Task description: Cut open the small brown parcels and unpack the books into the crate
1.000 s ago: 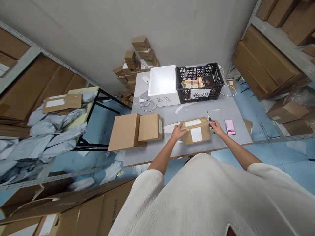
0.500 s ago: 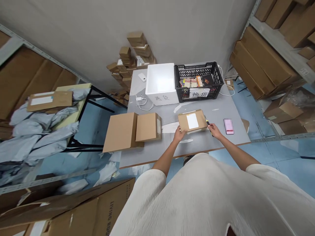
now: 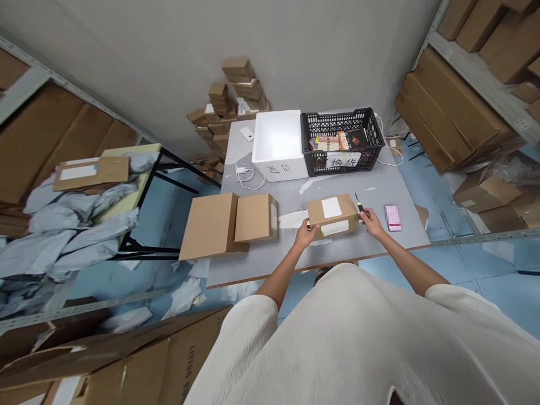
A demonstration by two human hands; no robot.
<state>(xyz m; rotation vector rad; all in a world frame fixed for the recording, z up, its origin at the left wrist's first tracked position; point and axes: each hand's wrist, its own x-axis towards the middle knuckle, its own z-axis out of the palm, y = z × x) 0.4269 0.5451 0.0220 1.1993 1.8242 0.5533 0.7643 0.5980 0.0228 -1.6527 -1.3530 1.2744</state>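
Note:
A small brown cardboard box (image 3: 352, 208) with white labels on its top and front side is tilted over the grey table (image 3: 248, 264), its front side turned toward me. My left hand (image 3: 306, 232) grips its left front corner, thumb on the front. In my right hand (image 3: 372, 223) is a yellow and black utility knife (image 3: 360, 205), blade pointing up and away. Those right fingers are at the box's right end; whether they also hold the box I cannot tell. Beside my right hand lies a pink phone-like item (image 3: 393, 217).
Two closed cardboard boxes (image 3: 210, 225) stand at the table's left. Behind are a white foam bin (image 3: 282, 169) and a black crate (image 3: 337, 164) with books. A white cable (image 3: 252, 181) lies near the bin. Grey parcels (image 3: 93, 225) cover a side table.
The box has tipped so its labelled front side now shows. My right hand has shifted slightly, and the knife blade now points more upward, away from the box's edge.

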